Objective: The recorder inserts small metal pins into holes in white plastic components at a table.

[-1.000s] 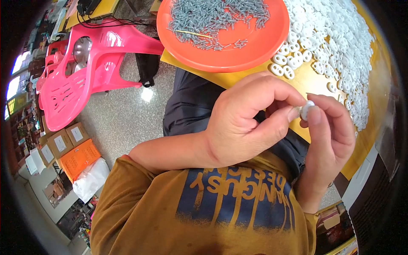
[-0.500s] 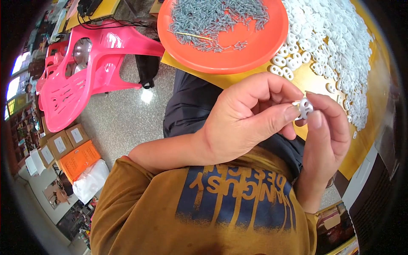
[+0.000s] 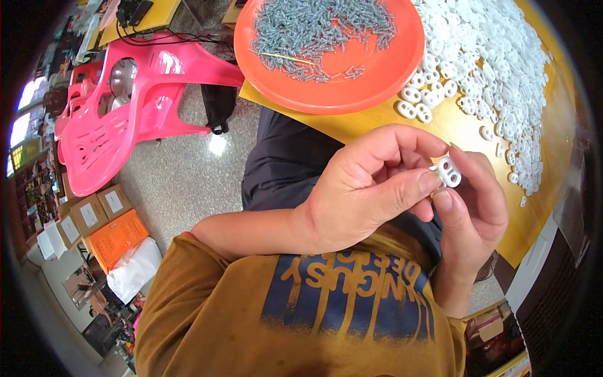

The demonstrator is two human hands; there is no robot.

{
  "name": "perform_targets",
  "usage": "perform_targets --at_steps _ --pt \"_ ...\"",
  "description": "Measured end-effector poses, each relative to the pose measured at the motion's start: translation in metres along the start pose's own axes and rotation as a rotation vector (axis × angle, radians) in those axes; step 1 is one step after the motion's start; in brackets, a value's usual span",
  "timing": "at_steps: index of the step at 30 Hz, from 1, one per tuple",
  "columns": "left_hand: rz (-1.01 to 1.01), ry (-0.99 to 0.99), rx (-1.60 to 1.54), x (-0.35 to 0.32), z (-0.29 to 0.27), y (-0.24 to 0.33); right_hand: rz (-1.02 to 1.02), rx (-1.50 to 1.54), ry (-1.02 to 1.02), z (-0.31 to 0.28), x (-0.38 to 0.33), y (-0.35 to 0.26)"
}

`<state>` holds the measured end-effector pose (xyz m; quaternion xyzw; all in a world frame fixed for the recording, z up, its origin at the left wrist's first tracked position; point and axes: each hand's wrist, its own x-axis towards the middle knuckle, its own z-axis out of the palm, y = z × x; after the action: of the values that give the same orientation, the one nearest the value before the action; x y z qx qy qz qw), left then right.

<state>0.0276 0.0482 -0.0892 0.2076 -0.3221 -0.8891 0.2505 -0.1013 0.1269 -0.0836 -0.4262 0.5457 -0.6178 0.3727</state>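
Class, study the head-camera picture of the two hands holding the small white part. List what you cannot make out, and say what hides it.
1. White part: its lower half, covered by the left hand and right hand.
2. Any screw in it: hidden behind the fingertips.
3. Screws on the orange plate: too small to tell apart.
4. Pile of white parts: cut off by the picture's rim.

The setting is a small assembly workshop, set up for manual piecework. A yellow worktop (image 3: 352, 129) carries an orange tray (image 3: 377, 81) filled with small metal screws (image 3: 320, 31) and a large loose heap of identical white plastic parts (image 3: 496, 56), indicating bulk hand assembly. Beside it, on a speckled floor (image 3: 182, 182), stand stacked pink plastic chairs (image 3: 119, 119), small cardboard boxes (image 3: 88, 213), an orange crate (image 3: 116, 239) and cluttered storage along the wall.
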Motion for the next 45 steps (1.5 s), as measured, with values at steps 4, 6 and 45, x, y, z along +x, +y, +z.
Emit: perform_targets --at_steps 4,6,45 --pt "-0.005 0.018 0.051 -0.001 0.000 0.002 -0.021 -0.022 0.015 0.000 -0.002 0.002" --pt "0.009 0.032 0.060 -0.002 0.002 0.001 -0.010 -0.010 0.046 0.002 -0.003 0.002" --pt "0.054 -0.217 0.194 -0.008 -0.005 0.000 -0.058 -0.030 0.068 0.001 -0.012 0.000"
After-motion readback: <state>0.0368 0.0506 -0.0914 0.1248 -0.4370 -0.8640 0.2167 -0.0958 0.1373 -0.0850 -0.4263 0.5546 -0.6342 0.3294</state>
